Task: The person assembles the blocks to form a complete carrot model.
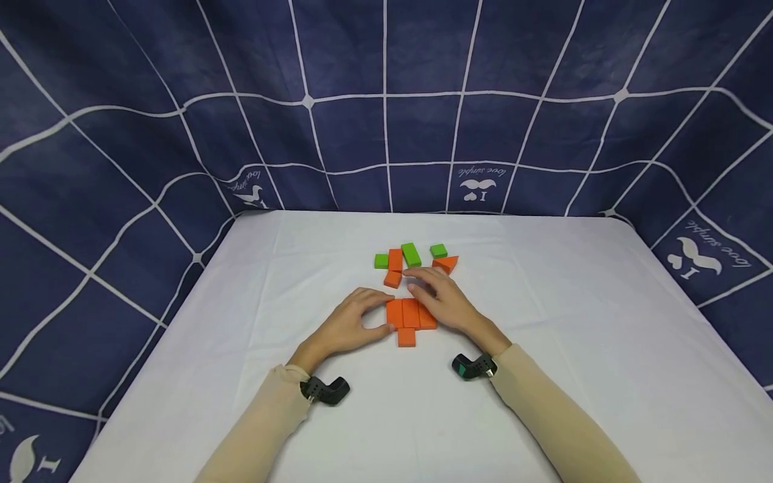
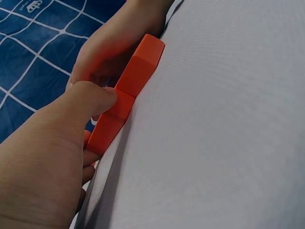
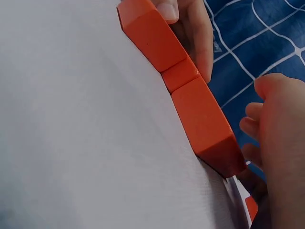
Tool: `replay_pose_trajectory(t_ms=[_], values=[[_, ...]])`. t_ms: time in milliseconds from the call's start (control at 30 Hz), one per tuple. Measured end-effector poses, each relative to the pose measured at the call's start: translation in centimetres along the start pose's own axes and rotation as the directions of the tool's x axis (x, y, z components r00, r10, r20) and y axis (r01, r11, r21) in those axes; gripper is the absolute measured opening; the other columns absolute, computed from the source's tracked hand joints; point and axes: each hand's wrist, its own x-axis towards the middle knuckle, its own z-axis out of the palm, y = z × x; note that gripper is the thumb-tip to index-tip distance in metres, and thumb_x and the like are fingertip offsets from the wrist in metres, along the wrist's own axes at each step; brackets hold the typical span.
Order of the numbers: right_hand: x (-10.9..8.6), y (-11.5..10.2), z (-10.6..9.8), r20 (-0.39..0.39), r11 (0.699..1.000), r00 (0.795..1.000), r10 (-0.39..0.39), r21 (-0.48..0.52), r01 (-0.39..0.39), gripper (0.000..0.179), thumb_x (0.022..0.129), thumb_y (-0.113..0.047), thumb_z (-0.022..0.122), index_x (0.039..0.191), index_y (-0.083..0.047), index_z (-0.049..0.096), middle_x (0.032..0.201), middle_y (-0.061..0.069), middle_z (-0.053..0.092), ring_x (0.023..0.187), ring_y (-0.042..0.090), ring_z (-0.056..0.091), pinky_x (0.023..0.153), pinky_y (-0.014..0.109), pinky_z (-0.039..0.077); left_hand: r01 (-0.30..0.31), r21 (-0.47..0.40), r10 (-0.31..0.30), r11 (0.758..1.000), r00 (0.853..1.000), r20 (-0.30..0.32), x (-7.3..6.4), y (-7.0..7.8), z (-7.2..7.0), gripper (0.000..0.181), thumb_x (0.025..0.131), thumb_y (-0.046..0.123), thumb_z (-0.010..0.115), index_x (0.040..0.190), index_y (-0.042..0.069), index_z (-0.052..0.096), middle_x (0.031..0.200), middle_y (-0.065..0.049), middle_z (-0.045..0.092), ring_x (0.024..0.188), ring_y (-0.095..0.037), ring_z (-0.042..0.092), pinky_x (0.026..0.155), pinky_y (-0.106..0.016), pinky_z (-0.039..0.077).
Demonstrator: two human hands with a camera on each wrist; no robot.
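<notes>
Several orange blocks lie flat in a group on the white table. A left oblong block point(image 1: 394, 315), a middle one point(image 1: 410, 313) and a right one point(image 1: 427, 320) stand side by side, with a smaller block point(image 1: 406, 337) against their near edge. My left hand point(image 1: 347, 323) holds the left block, its thumb at the near end and index finger at the far end. My right hand point(image 1: 445, 300) is over the far right part of the group, partly covering the right block. Its thumb is apart from the blocks in the right wrist view, and nothing shows between its fingers.
Beyond the hands lie an upright-set orange oblong point(image 1: 395, 259), a small orange block point(image 1: 392, 279), an orange triangle point(image 1: 445, 264), a long green block point(image 1: 411, 255), and two small green blocks, left point(image 1: 382, 261) and right point(image 1: 439, 251). A navy checked cloth point(image 1: 423, 134) hangs behind the table.
</notes>
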Motion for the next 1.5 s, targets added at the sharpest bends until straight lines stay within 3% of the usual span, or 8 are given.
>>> replay_pose_trajectory(t_ms=[200, 367, 500, 633, 867, 1133, 1500], values=[[0.2, -0.2, 0.0, 0.144, 0.998, 0.990, 0.006, -0.058, 0.003, 0.047, 0.109, -0.038, 0.049, 0.152, -0.020, 0.054, 0.155, 0.001, 0.053, 0.142, 0.025, 0.042, 0.119, 0.053, 0.036, -0.004, 0.011, 0.004, 1.000, 1.000, 0.014, 0.1, 0.0, 0.0, 0.059, 0.090, 0.045, 0.076, 0.143, 0.020, 0.063, 0.142, 0.000, 0.061, 0.137, -0.020, 0.050, 0.118, -0.046, 0.041], [0.3, -0.5, -0.1, 0.167, 0.994, 0.986, 0.013, -0.108, 0.005, 0.048, 0.110, -0.039, 0.045, 0.153, -0.020, 0.052, 0.155, 0.001, 0.051, 0.142, 0.024, 0.041, 0.120, 0.052, 0.035, -0.020, 0.014, 0.020, 1.000, 1.000, 0.002, 0.1, 0.0, -0.1, 0.059, 0.090, 0.044, 0.077, 0.142, 0.019, 0.063, 0.141, -0.001, 0.062, 0.136, -0.020, 0.050, 0.117, -0.045, 0.041], [0.3, -0.5, -0.1, 0.116, 0.993, 0.993, 0.022, -0.114, -0.008, 0.043, 0.110, -0.034, 0.046, 0.146, -0.016, 0.060, 0.147, 0.006, 0.055, 0.139, 0.027, 0.043, 0.118, 0.052, 0.037, -0.011, 0.004, 0.011, 1.000, 1.000, 0.003, 0.1, 0.0, 0.0, 0.059, 0.090, 0.044, 0.077, 0.142, 0.019, 0.063, 0.141, 0.000, 0.061, 0.136, -0.019, 0.050, 0.117, -0.045, 0.041], [0.4, -0.2, 0.0, 0.006, 0.994, 0.999, 0.034, -0.102, -0.033, 0.032, 0.104, -0.023, 0.059, 0.131, -0.011, 0.071, 0.138, 0.011, 0.061, 0.135, 0.032, 0.048, 0.114, 0.053, 0.041, -0.007, 0.001, 0.007, 1.000, 1.000, 0.003, 0.1, 0.0, 0.1, 0.058, 0.090, 0.044, 0.076, 0.142, 0.020, 0.063, 0.141, 0.000, 0.061, 0.136, -0.019, 0.050, 0.117, -0.045, 0.041], [0.5, 0.2, 0.1, -0.122, 0.993, 0.989, 0.082, -0.072, -0.091, 0.023, 0.093, -0.013, 0.073, 0.115, -0.009, 0.075, 0.118, 0.009, 0.073, 0.104, 0.028, 0.061, 0.091, 0.044, 0.052, 0.002, -0.004, -0.002, 1.000, 1.000, 0.008, 0.1, 0.1, 0.0, 0.058, 0.090, 0.043, 0.076, 0.142, 0.021, 0.063, 0.141, 0.000, 0.061, 0.136, -0.019, 0.050, 0.117, -0.045, 0.042], [0.3, 0.2, 0.1, -0.157, 0.987, 0.975, 0.159, 0.008, -0.160, 0.030, 0.093, -0.021, 0.077, 0.120, -0.009, 0.074, 0.114, 0.009, 0.073, 0.098, 0.024, 0.070, 0.090, 0.040, 0.059, 0.000, 0.005, 0.000, 1.000, 1.000, 0.004, 0.0, 0.2, -0.1, 0.058, 0.090, 0.045, 0.077, 0.142, 0.021, 0.063, 0.140, 0.001, 0.061, 0.135, -0.019, 0.050, 0.116, -0.045, 0.042], [-1.0, -0.2, -0.2, -0.161, 0.995, 0.984, 0.070, 0.089, -0.056, 0.027, 0.090, -0.017, 0.078, 0.117, -0.015, 0.074, 0.112, 0.003, 0.069, 0.092, 0.020, 0.064, 0.086, 0.038, 0.055, 0.004, 0.005, -0.004, 1.000, 1.000, 0.017, 0.1, 0.4, -0.1, 0.058, 0.091, 0.045, 0.076, 0.142, 0.020, 0.063, 0.140, 0.000, 0.062, 0.135, -0.019, 0.050, 0.117, -0.045, 0.041]])
